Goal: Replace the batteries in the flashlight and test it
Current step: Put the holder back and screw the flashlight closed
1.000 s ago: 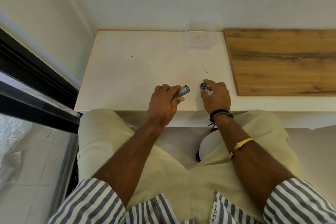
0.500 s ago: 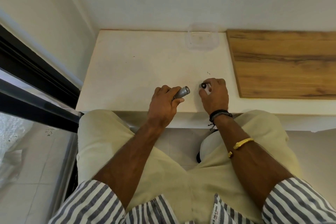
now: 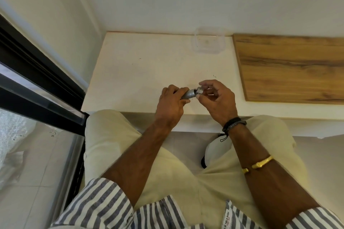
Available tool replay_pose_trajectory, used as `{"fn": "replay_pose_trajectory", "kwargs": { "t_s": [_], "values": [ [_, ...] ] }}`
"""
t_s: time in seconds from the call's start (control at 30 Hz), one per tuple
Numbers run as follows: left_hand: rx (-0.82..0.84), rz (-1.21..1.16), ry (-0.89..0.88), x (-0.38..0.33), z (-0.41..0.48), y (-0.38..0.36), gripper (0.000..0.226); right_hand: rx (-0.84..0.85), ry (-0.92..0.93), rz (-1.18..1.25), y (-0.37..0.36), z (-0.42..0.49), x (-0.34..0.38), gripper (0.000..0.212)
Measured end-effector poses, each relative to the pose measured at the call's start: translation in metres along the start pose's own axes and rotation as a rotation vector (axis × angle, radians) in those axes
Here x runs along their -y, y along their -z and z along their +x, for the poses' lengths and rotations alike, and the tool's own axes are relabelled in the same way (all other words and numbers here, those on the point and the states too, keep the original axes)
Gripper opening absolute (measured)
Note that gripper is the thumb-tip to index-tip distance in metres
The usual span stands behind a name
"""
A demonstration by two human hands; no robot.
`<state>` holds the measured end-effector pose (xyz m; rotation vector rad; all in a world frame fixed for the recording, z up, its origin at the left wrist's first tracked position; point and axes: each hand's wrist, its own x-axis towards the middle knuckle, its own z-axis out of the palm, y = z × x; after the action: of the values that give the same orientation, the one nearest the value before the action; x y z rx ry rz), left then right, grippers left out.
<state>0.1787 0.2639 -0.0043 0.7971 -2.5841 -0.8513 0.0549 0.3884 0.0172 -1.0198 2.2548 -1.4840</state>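
My left hand [image 3: 170, 105] is wrapped around the silver flashlight body [image 3: 188, 94], which points up and to the right just above the white counter's front edge. My right hand [image 3: 216, 98] pinches the small silver end cap [image 3: 200, 90] between thumb and fingers, held right against the open end of the body. A dark gap shows where cap and body meet. Most of the flashlight body is hidden inside my left fist. No loose batteries are visible.
A clear plastic container [image 3: 208, 42] stands at the back of the white counter [image 3: 141, 72] against the wall. A wooden board [image 3: 290, 69] covers the counter's right part. A black window frame [image 3: 37, 87] runs along the left.
My right hand lifted the end cap off the counter and brought it left to the open end of the flashlight body. Both hands rose slightly.
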Motion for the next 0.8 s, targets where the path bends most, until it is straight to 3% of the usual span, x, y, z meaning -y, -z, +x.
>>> {"fn": "replay_pose_trajectory", "kwargs": {
  "t_s": [0.8],
  "values": [
    [0.078,0.054,-0.029,0.002,0.0024,0.0023,0.036,0.134,0.178,-0.192,0.0097,-0.0004,-0.0009,0.034]
  ]
}}
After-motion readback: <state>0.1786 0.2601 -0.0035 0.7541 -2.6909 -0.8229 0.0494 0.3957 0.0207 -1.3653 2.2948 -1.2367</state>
